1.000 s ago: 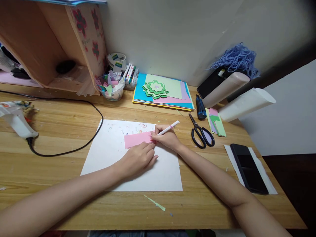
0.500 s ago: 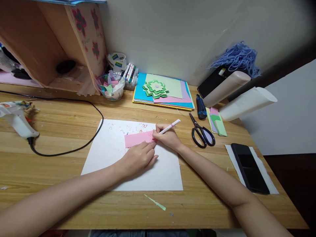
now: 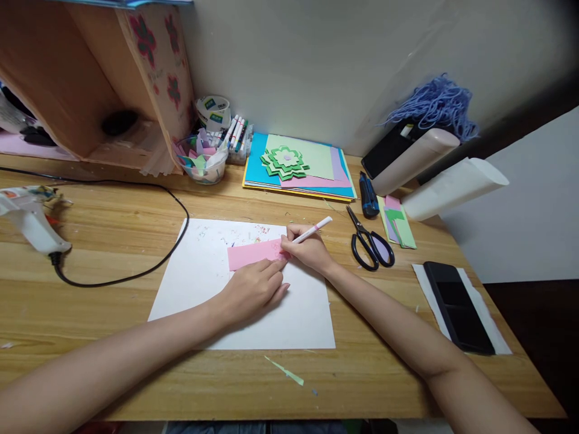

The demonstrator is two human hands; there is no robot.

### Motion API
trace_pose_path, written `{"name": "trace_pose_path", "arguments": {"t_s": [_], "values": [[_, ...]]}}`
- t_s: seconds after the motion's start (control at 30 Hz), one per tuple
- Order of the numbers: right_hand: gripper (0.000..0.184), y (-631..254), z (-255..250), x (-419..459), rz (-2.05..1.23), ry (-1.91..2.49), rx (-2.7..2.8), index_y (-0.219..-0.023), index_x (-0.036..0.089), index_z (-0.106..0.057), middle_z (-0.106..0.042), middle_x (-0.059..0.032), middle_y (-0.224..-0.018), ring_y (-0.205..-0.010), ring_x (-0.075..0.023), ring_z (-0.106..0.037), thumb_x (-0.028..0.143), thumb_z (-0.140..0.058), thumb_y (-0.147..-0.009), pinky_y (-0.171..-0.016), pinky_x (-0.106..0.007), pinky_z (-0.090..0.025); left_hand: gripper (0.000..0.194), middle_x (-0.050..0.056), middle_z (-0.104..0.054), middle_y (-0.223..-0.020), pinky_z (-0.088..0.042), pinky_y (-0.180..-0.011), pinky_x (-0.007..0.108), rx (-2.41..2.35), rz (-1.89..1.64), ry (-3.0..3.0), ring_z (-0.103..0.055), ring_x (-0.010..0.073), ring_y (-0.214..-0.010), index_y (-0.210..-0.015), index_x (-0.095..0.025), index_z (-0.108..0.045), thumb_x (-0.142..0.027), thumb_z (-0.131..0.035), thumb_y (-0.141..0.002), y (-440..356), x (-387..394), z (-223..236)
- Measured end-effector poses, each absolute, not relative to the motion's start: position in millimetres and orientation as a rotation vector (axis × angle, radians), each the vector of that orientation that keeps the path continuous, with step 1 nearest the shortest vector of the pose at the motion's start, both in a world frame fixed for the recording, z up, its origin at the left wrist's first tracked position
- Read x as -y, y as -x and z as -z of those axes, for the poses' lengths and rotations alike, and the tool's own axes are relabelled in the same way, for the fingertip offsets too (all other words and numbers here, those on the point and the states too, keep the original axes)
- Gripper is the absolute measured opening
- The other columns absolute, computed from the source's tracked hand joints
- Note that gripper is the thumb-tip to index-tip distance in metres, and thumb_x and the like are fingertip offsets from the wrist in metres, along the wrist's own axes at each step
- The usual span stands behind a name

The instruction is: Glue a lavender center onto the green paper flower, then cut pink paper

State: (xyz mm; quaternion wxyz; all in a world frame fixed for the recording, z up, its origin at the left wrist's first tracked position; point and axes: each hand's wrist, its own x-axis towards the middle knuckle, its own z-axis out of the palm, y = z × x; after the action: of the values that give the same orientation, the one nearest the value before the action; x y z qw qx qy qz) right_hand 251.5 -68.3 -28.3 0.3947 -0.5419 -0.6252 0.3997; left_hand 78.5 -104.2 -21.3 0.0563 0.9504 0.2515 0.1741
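Note:
A strip of pink paper [image 3: 246, 256] lies on a white sheet [image 3: 194, 301] marked with coloured specks. My left hand [image 3: 256, 286] rests flat over the strip's lower edge, its fingers stretched out and pressing it down. In my right hand [image 3: 310, 250] is a slim white marker pen [image 3: 319, 227] with a pink band, pinched near its lower end. The pen's tip is hidden behind my fingers, at the right end of the strip. Faint pink drawn lines show on the paper there.
Black-handled scissors [image 3: 368, 241], a utility knife [image 3: 369, 196] and small paper pieces [image 3: 400, 229] lie right. Behind are stacked coloured sheets [image 3: 262, 175] with a green paper flower [image 3: 284, 161], and a tub of scraps [image 3: 205, 172]. A glue gun [image 3: 34, 223] with a cord stands left; a phone [image 3: 456, 307] lies right.
My right hand and the pen have shifted very slightly to the right, and a bit more of the pink drawing shows. My left hand stays in place.

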Motion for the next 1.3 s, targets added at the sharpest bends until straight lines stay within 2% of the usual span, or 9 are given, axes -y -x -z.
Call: {"name": "trace_pose_path", "arguments": {"t_s": [0.37, 0.6, 0.97, 1.3], "values": [[0.026, -251.2, 29.7, 68.9, -0.998, 1.4, 1.543, -0.05, 0.019, -0.03, -0.036, 0.0071, -0.047, -0.046, -0.0076, -0.038, 0.014, -0.051, -0.065, -0.044, -0.02, -0.026, 0.025, 0.011, -0.06, -0.111, -0.052, -0.065, 0.034, -0.767, -0.498, -2.88, -0.059, 0.0203, -0.086, -0.082, -0.012, -0.057, -0.025, -0.037, -0.089, -78.7, 105.3, 21.7], [0.025, -252.0, 27.7, 68.4, -0.932, 1.446, 1.608, -0.05, 0.019, -0.029, -0.033, 0.0063, -0.048, -0.047, -0.0083, -0.03, 0.015, -0.049, -0.065, -0.045, -0.023, -0.022, 0.025, 0.011, -0.06, -0.11, -0.052, -0.066, 0.035, -0.76, -0.511, -2.86, -0.059, 0.0204, -0.087, -0.084, -0.011, -0.057, -0.025, -0.037, -0.088, -78.5, 105.3, 21.7], [0.026, -252.2, 29.0, 68.8, -0.899, 1.434, 1.639, -0.049, 0.019, -0.027, -0.028, 0.0066, -0.047, -0.046, -0.008, -0.026, 0.013, -0.048, -0.064, -0.045, -0.024, -0.019, 0.025, 0.011, -0.06, -0.111, -0.052, -0.066, 0.035, -0.758, -0.495, -2.871, -0.059, 0.0203, -0.086, -0.082, -0.011, -0.056, -0.025, -0.037, -0.089, -78.2, 104.7, 22.9], [0.027, -252.7, 29.2, 68.3, -0.926, 1.435, 1.64, -0.047, 0.019, -0.027, -0.031, 0.0062, -0.047, -0.046, -0.008, -0.029, 0.013, -0.048, -0.062, -0.045, -0.023, -0.021, 0.026, 0.011, -0.06, -0.109, -0.053, -0.066, 0.035, -0.753, -0.502, -2.866, -0.059, 0.0208, -0.087, -0.081, -0.011, -0.057, -0.025, -0.036, -0.089, -79.1, 104.4, 21.1]]}}
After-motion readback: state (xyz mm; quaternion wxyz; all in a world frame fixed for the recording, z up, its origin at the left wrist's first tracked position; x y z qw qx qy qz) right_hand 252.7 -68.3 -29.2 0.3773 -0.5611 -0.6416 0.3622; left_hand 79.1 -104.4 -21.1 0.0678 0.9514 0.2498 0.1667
